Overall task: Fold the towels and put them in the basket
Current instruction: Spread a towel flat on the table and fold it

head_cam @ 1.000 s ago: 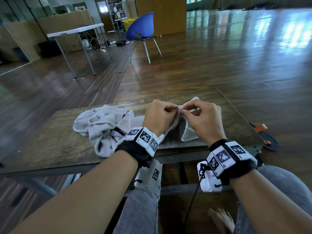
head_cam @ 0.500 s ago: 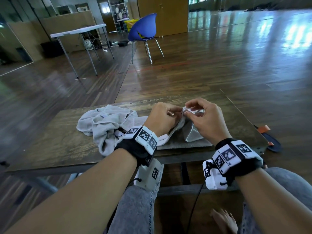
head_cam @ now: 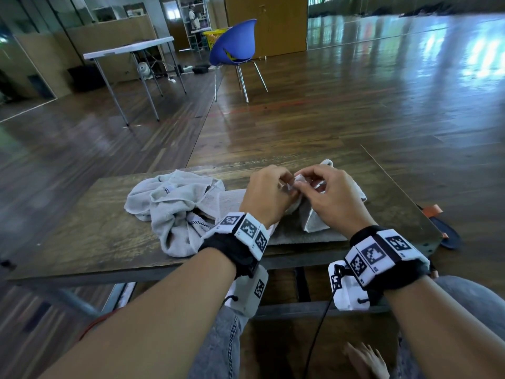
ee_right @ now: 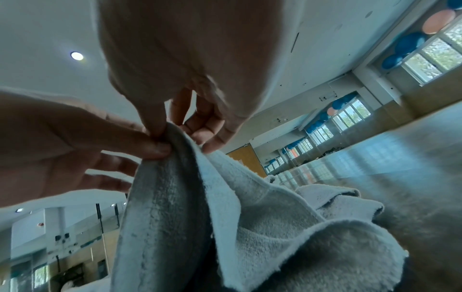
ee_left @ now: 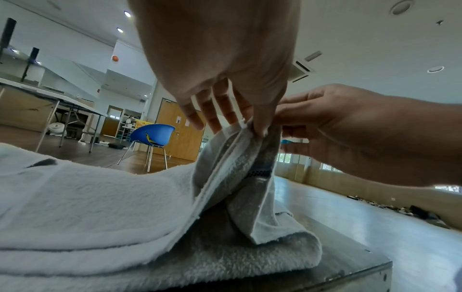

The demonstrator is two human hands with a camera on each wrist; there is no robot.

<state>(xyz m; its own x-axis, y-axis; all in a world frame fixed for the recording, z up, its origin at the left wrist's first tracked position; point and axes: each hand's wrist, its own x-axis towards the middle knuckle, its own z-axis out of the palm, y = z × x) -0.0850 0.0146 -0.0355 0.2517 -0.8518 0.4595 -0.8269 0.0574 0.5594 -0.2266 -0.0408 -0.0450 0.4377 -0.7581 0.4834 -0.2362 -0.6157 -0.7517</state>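
Head view: both hands pinched one raised towel corner

On the left of the table (head_cam: 82,236) lay a crumpled pile (head_cam: 175,203) of pale grey towel with a small checked band. Beside it, the towel (head_cam: 314,228) being worked lay partly flat near the table's front edge, pale grey terry with a stitched hem and a dark patterned strip, one corner lifted into a peak. The left hand (head_cam: 266,195) pinched that peak between thumb and forefinger, its other fingers loosely spread behind the cloth. The right hand (head_cam: 332,199) met it at the same corner, thumb and forefinger closed on the fabric, remaining fingers curled clear. The two hands touched at the pinch.
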